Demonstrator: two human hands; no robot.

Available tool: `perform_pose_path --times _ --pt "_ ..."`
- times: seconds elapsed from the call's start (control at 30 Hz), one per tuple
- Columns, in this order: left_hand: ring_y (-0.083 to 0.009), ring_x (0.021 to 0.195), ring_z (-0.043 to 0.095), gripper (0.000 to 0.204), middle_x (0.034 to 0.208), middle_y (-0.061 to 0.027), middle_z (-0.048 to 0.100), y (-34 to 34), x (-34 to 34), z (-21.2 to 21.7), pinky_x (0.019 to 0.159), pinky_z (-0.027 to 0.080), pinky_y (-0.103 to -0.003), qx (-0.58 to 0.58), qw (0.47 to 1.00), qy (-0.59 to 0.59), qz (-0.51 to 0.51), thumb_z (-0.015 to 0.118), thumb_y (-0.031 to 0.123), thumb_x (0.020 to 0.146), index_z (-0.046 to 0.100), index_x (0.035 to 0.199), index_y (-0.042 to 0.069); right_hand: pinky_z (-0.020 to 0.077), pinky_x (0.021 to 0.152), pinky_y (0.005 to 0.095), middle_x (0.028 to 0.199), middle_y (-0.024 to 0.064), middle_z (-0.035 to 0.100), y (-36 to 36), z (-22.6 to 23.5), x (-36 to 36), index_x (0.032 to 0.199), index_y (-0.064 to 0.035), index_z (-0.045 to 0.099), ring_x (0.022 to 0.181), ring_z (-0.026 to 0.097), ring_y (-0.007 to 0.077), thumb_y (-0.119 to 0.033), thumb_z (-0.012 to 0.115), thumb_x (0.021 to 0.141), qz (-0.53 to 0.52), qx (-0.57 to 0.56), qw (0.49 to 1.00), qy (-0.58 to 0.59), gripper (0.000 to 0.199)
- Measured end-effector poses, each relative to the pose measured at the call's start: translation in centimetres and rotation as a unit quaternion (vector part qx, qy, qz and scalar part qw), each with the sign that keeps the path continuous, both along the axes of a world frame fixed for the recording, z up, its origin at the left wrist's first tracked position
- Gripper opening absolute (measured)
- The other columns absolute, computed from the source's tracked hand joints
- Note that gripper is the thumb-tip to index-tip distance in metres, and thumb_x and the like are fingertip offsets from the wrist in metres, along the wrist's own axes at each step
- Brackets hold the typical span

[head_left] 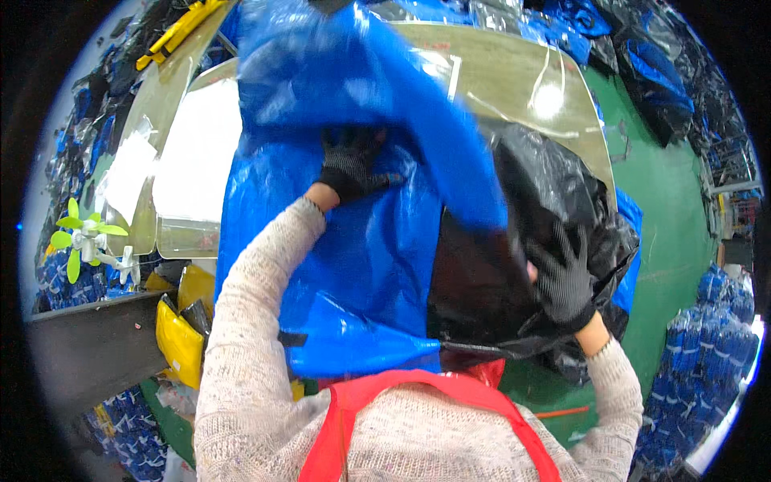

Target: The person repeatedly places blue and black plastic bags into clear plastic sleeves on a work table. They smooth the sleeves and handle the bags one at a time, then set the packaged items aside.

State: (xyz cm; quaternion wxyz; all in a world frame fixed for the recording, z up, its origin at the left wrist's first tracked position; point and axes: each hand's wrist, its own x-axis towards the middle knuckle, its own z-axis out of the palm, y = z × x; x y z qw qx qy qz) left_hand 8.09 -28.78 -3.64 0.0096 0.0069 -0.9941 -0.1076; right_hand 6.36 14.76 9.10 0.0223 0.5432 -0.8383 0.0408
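Observation:
A large glossy blue plastic sheet [353,257] lies over the table in front of me. My left hand [353,169], in a dark knit glove, presses on it with fingers spread. Above those fingertips the sheet's far part rises as a loose blue flap [313,80], blurred at its right edge. To the right is crumpled black plastic sheeting [482,281]. My right hand [564,277], gloved in grey and black, rests on this black plastic with its fingers apart. A bare thumb tip shows on that hand. Near my body a blue corner is folded over.
The pale tabletop [498,64] shows behind the sheets. At left are a small fan [84,238] with green blades, a dark beam [96,333] and a yellow bag [178,341]. Bundled blue stacks [695,369] stand on the green floor [658,265] at right.

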Motion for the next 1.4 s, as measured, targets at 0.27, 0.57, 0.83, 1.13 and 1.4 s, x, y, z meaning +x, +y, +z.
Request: perform_pose_path --times 0.27,0.57,0.83,1.13,1.4 --pt "-0.0345 0.113 0.048 0.065 0.123 -0.017 0.052 -16.7 8.8 -0.8 0.095 0.03 -0.054 -0.092 0.99 -0.026 0.104 0.05 0.057 0.085 0.052 0.127 0.008 0.0087 0.105 0.0734 0.132 -0.0016 0.058 8.7 -4.5 7.0 0.127 -0.0383 0.056 0.132 0.041 0.0328 -0.038 0.063 0.081 0.002 0.103 0.991 -0.082 0.046" --pt "-0.0276 0.09 0.066 0.044 0.098 -0.0161 0.069 -38.8 16.7 16.9 0.084 0.049 -0.04 -0.045 0.982 -0.054 0.177 0.053 0.039 0.093 0.064 0.111 0.0 0.0345 0.106 0.0527 0.12 0.0109 0.063 4.4 6.6 4.5 0.118 -0.024 0.063 0.119 0.054 0.0371 -0.032 0.07 0.079 -0.06 0.331 0.905 -0.261 0.041" --pt "-0.033 0.137 0.034 0.065 0.148 -0.0143 0.039 -0.7 -2.1 18.6 0.114 0.025 -0.04 -0.046 0.947 0.068 -0.31 0.06 0.04 0.089 0.039 0.144 0.013 0.0388 0.099 0.051 0.125 0.0188 0.057 -3.2 4.7 -3.6 0.125 -0.0144 0.058 0.119 0.048 0.0422 -0.055 0.058 0.083 -0.083 -0.018 0.994 -0.064 0.059" --pt "-0.0435 0.143 0.015 0.089 0.151 -0.0278 0.024 11.6 1.8 3.5 0.114 0.002 -0.059 -0.039 0.945 0.054 -0.321 0.052 0.066 0.08 0.034 0.146 0.01 0.0411 0.097 0.0462 0.116 0.0217 0.058 4.2 -1.8 1.1 0.119 -0.0066 0.062 0.109 0.055 0.039 -0.033 0.068 0.082 -0.197 -0.233 0.952 0.031 0.046" --pt "-0.043 0.141 0.022 0.082 0.149 -0.0272 0.029 13.2 -1.6 7.9 0.115 0.007 -0.056 0.025 0.942 0.159 -0.294 0.047 0.061 0.087 0.037 0.144 0.004 0.0481 0.085 0.0256 0.096 0.0037 0.065 11.0 2.3 -2.8 0.139 -0.0036 0.041 0.087 0.059 0.0106 -0.016 0.07 0.086 -0.443 -0.485 0.746 -0.11 0.062"
